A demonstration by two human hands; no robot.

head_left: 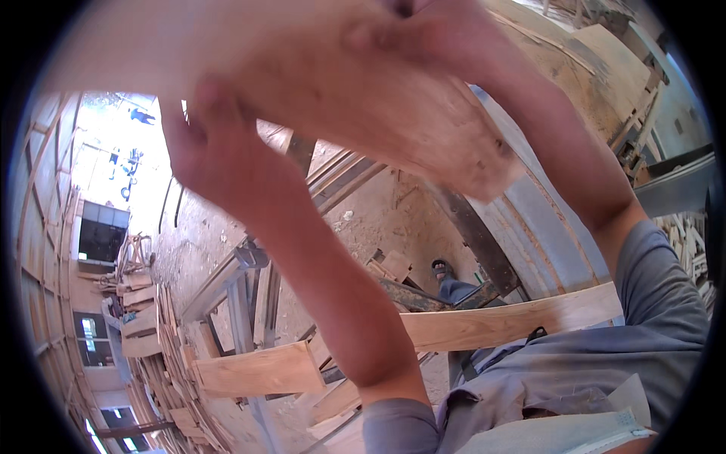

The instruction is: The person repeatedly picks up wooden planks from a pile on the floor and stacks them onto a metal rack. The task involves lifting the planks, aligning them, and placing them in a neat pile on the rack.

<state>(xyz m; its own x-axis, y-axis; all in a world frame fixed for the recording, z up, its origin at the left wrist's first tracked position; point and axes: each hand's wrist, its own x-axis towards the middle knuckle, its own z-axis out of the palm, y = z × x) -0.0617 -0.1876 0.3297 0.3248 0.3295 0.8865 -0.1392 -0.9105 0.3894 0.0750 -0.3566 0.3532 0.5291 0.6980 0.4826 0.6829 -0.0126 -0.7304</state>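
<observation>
So the wooden board (393, 113) is up in the air in front of the person, filling the top of the view and running out of it, so no idea how long it really is. The left hand (223, 147) looks like a closed grip on the lower edge, thumb on the near face and fingers behind. The right hand (423, 38) is up against the board too, but it's too blurry to tell how tight that grip is. Judging by looks, it's stiff, dry wood, not fragile, probably manageable with two hands but awkward if it tips. Best hold is probably on the edges, hands well apart, minding splinters. Shape's flat and broad, pale tan with streaky grain and dark spots near the right end. Below there's a smooth-looking pale plank (491, 325), a grey desk (522, 227) with brown streaks, and a gritty, dusty floor (355, 219).
</observation>
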